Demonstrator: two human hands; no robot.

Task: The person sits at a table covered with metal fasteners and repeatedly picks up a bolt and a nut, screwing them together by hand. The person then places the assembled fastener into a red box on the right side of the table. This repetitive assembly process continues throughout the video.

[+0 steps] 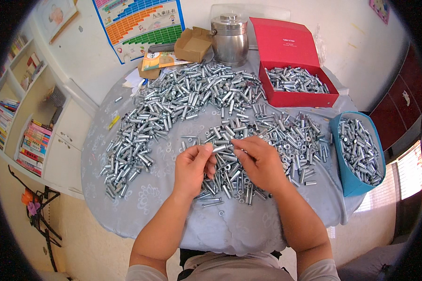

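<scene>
Between my two hands, over the middle of the table, is a silvery expansion bolt (220,148). My left hand (191,165) pinches its left end between thumb and fingers. At its other end, the fingertips of my right hand (260,162) are closed on it. Below and around both hands lies a loose heap of metal sleeves, nuts and washers (293,145). A larger pile of expansion bolts (197,89) spreads behind and to the left of my hands. Whether a nut or washer sits on the held bolt is too small to tell.
At the back right stands an open red box (297,99) filled with bolts. A blue bin (344,161) of similar bolts is at the right edge. Behind are a steel pot (229,42), a cardboard box (193,44) and a yellow pen (114,122) on the grey tablecloth (173,218).
</scene>
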